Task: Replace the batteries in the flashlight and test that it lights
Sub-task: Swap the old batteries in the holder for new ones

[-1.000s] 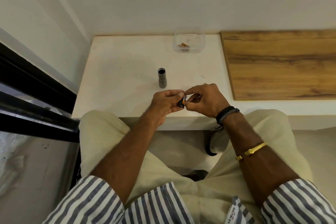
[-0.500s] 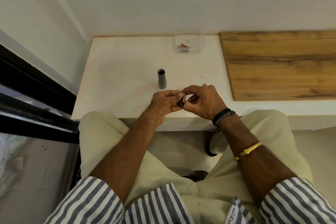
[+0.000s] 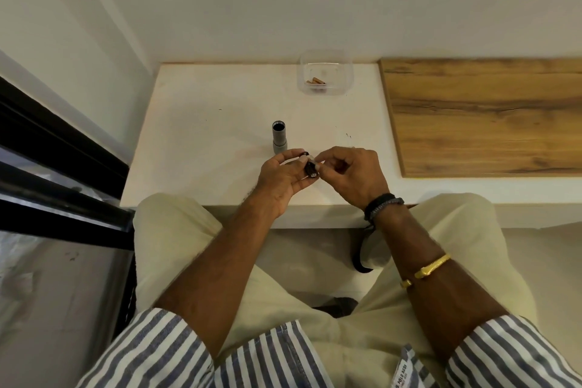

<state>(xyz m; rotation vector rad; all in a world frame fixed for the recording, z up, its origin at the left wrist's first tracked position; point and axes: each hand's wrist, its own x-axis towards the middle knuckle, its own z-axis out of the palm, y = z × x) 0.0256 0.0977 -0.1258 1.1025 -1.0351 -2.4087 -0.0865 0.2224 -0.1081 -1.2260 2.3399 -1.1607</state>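
Note:
The grey flashlight body (image 3: 279,138) stands upright on the white table (image 3: 204,135) with its dark open end up. Just in front of it, my left hand (image 3: 280,179) grips a small black battery holder (image 3: 310,168) between thumb and fingers. My right hand (image 3: 352,176) pinches the holder's right side with thumb and forefinger, its other fingers curled. Most of the holder is hidden by fingers, and I cannot tell what it contains. A clear plastic container (image 3: 346,72) at the back of the table holds orange batteries (image 3: 316,81).
A wooden board (image 3: 485,116) covers the right part of the table. A wall runs behind the table, and a dark window frame (image 3: 63,167) runs along the left. My knees sit under the table's front edge.
Both hands stayed at the table's front edge, working the holder. The orange battery end seen between the fingers earlier no longer shows. The flashlight body has not moved.

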